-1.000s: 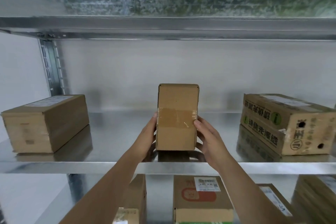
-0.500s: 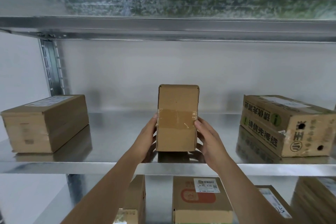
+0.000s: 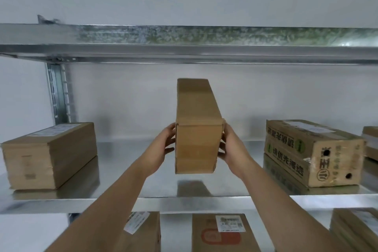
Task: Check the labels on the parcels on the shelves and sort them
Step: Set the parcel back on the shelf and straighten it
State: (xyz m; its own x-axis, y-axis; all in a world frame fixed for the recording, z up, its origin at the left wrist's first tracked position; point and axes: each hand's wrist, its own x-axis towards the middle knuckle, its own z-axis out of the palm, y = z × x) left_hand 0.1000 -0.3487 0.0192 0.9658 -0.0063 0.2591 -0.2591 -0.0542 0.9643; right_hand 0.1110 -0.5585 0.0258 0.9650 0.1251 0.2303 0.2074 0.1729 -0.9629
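A plain brown cardboard parcel (image 3: 196, 129) hangs in the air above the middle metal shelf (image 3: 143, 200), tipped so its long underside faces me. My left hand (image 3: 163, 147) grips its left side and my right hand (image 3: 231, 147) grips its right side. No label shows on the faces I can see. On the shelf's left lies a brown parcel (image 3: 49, 155) with a white label on top. At the right sits a printed parcel (image 3: 313, 153) with green marks and a label on top.
A metal shelf beam (image 3: 184, 47) runs overhead, close above the lifted parcel. The upright post (image 3: 58, 92) stands at the back left. On the shelf below are labelled parcels (image 3: 223, 233), one more at left (image 3: 141, 231) and a stack at right (image 3: 356, 229).
Both hands have lifted the middle parcel off the shelf and tilted its top away, so a different face shows. The view has tipped upward.
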